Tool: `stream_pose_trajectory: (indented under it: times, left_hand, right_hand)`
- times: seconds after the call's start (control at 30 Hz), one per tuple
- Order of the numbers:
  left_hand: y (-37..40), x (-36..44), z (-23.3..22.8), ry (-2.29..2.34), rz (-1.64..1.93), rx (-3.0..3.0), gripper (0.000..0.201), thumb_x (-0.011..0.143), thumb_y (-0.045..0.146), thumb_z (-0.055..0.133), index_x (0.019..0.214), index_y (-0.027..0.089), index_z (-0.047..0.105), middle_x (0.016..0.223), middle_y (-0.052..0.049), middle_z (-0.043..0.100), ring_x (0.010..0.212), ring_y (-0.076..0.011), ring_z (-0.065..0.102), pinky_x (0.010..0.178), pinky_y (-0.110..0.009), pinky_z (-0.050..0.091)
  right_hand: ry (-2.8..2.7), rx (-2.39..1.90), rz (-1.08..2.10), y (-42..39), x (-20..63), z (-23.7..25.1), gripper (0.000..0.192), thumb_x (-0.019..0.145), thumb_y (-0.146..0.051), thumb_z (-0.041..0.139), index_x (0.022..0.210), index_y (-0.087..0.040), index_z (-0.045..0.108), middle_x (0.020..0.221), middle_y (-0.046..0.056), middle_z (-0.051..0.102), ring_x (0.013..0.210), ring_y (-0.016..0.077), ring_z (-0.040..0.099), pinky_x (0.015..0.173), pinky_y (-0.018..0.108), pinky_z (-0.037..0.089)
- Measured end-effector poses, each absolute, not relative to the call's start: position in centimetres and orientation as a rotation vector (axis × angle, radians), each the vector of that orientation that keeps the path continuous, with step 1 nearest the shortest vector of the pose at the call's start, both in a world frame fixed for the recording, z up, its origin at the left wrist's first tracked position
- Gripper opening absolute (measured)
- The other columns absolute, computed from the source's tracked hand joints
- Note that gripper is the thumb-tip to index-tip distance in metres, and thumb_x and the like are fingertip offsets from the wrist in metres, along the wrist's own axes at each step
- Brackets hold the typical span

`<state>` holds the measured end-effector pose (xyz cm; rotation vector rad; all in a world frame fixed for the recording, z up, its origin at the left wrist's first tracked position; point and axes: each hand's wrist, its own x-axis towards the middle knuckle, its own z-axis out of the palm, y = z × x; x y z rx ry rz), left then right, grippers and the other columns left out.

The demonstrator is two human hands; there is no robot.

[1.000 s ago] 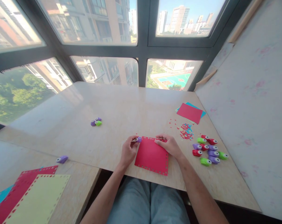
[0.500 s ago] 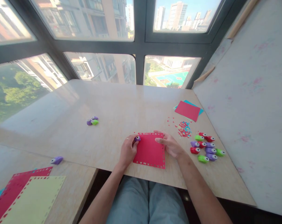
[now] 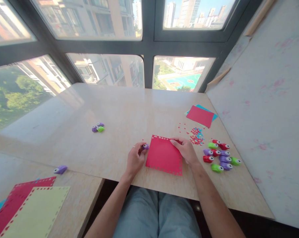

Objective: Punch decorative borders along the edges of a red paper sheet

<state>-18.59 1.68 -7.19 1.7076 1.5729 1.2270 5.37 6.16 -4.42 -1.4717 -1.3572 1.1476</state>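
A red square of paper [image 3: 164, 154] with punched holes along its edges lies flat on the wooden table [image 3: 119, 112] in front of me. My left hand [image 3: 134, 158] grips a small purple punch [image 3: 145, 146] at the sheet's upper left corner. My right hand [image 3: 186, 150] holds the sheet's upper right edge between thumb and fingers.
Several red, green and purple punches [image 3: 220, 155] lie to the right, with confetti [image 3: 196, 135] beyond. A red and a blue sheet [image 3: 201, 115] lie far right. Small punches [image 3: 97, 127] sit mid-left, another [image 3: 60, 170] near punched sheets [image 3: 30, 208] at lower left.
The red sheet has been turned and shifted slightly right. My right hand moved from the sheet's top middle to its upper right edge. The punch stays at the left corner.
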Motion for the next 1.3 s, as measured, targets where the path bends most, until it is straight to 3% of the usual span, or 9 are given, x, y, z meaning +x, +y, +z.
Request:
stream_pose_trajectory:
  times: [0.3, 1.3]
  left_hand:
    - [1.5, -18.9, -6.9, 1.488, 1.223, 1.649, 0.029, 0.083, 0.013, 0.054, 0.110, 0.020, 0.062, 0.103, -0.006, 0.069, 0.085, -0.0169, 0.066, 0.076, -0.030, 0.053]
    - [1.6, -18.9, -6.9, 1.466, 1.175, 1.748, 0.027, 0.085, 0.015, 0.054, 0.109, 0.021, 0.063, 0.102, -0.006, 0.068, 0.084, -0.0164, 0.065, 0.075, -0.028, 0.053]
  right_hand:
    - [-1.427, -1.440, 1.320, 6.0, 6.0, -4.2, 0.040, 0.074, -0.050, 0.067, 0.095, -0.017, 0.075, 0.085, 0.006, 0.073, 0.067, 0.0191, 0.062, 0.054, 0.027, 0.044]
    - [-1.583, -1.402, 1.284, 6.2, 6.5, -4.7, 0.035, 0.079, -0.047, 0.064, 0.095, -0.018, 0.076, 0.090, 0.005, 0.074, 0.079, 0.0223, 0.066, 0.065, 0.030, 0.048]
